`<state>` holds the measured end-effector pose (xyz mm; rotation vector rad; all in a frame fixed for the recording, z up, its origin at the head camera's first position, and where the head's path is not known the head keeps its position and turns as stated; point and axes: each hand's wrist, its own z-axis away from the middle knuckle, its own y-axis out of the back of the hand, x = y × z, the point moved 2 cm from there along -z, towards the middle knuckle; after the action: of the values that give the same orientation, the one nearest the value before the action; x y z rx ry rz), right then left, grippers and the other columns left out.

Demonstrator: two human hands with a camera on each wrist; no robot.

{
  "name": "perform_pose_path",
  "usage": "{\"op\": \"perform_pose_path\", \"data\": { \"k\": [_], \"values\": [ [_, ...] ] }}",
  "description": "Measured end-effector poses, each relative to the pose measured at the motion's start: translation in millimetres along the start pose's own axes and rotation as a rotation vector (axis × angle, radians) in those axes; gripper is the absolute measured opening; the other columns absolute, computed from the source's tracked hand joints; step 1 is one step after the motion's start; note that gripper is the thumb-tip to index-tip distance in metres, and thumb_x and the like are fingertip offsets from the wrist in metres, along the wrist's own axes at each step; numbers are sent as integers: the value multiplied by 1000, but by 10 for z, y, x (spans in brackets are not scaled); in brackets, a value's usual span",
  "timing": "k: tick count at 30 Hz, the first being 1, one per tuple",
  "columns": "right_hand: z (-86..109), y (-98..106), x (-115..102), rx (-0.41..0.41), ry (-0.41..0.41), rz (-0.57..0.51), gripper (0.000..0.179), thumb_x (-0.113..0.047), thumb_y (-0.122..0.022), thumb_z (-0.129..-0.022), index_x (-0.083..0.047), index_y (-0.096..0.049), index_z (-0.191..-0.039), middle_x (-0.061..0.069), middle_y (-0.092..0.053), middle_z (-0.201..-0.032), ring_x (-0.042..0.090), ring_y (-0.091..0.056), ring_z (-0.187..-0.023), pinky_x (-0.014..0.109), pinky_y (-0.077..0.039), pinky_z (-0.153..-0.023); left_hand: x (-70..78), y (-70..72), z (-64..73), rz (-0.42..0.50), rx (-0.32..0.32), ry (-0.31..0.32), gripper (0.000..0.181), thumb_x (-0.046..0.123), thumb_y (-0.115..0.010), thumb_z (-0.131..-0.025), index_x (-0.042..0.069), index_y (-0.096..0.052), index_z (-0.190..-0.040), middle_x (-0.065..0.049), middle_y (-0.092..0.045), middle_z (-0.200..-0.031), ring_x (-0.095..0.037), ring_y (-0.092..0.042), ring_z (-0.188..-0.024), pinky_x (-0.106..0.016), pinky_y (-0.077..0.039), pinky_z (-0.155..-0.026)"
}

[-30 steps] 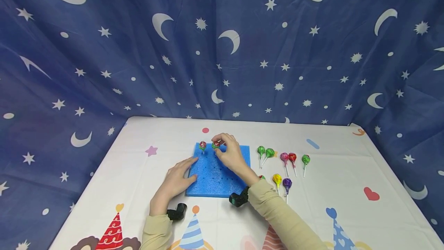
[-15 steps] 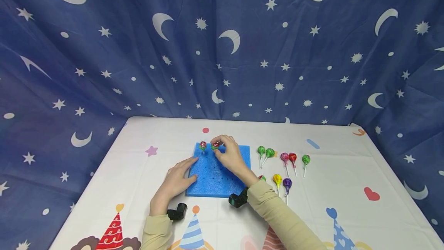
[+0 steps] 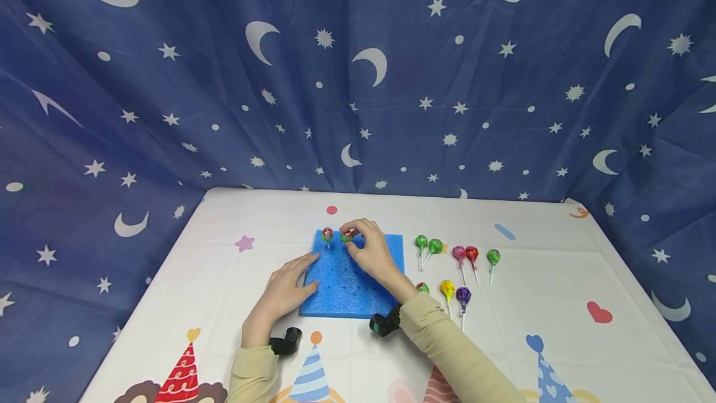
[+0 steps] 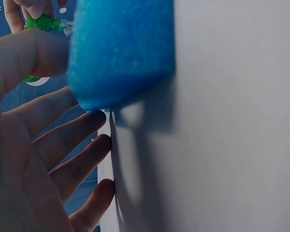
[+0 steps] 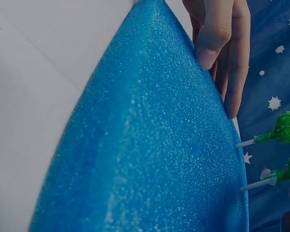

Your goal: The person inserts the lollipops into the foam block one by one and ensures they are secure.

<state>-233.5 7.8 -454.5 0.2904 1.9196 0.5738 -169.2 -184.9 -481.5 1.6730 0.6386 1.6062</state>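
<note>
A blue foam block (image 3: 341,303) with small holes lies flat on the table. My left hand (image 3: 286,285) rests against its left edge, fingers extended and thumb apart; in the left wrist view the left hand (image 4: 43,125) spreads its fingers beside the foam. At the far edge, my right hand (image 3: 373,254) pinches the head of a red-and-green lollipop (image 3: 346,237) between thumb and fingers. The right wrist view shows that lollipop's white stick (image 5: 258,183) meeting the foam. Just left of it, another red-and-green lollipop (image 3: 327,234) stands upright in the block.
Right of the foam lie green lollipops (image 3: 434,245), a pink lollipop (image 3: 458,253), a red lollipop (image 3: 472,254), a yellow lollipop (image 3: 447,288) and a purple lollipop (image 3: 463,295). My right forearm partly hides a red-and-green lollipop (image 3: 422,287). A starry curtain (image 3: 358,111) hangs behind the table.
The right hand and its lollipop have shifted very slightly down and left, closer to the foam. The left hand and the other lollipops stay in place.
</note>
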Motion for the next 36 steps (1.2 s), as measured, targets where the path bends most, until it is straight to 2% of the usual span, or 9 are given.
{"op": "perform_pose_path", "data": {
  "k": [10,18,36],
  "values": [
    [40,55,9,-17,-1,17,34,-1,-66,-84,-13,-64,-115,6,-64,-115,27,-55,-106,46,-48,-91,-5,-7,0,3,-1,3,58,22,-62,-89,15,-46,-144,-13,-41,-151,-37,-33,-143,-65,-23,-112],
    [105,161,-4,-25,3,29,30,-3,-65,-85,-14,-65,-114,6,-64,-114,31,-54,-108,48,-47,-91,-2,0,9,-1,7,-3,58,21,-62,-88,14,-46,-143,-14,-42,-151,-38,-34,-142,-65,-24,-111],
    [400,595,-9,1,-35,118,27,-7,-67,-87,-17,-66,-112,0,-65,-115,21,-54,-109,46,-47,-94,17,8,7,5,-8,-7,58,20,-61,-89,13,-44,-144,-14,-40,-152,-39,-31,-143,-65,-21,-113]
  ]
}}
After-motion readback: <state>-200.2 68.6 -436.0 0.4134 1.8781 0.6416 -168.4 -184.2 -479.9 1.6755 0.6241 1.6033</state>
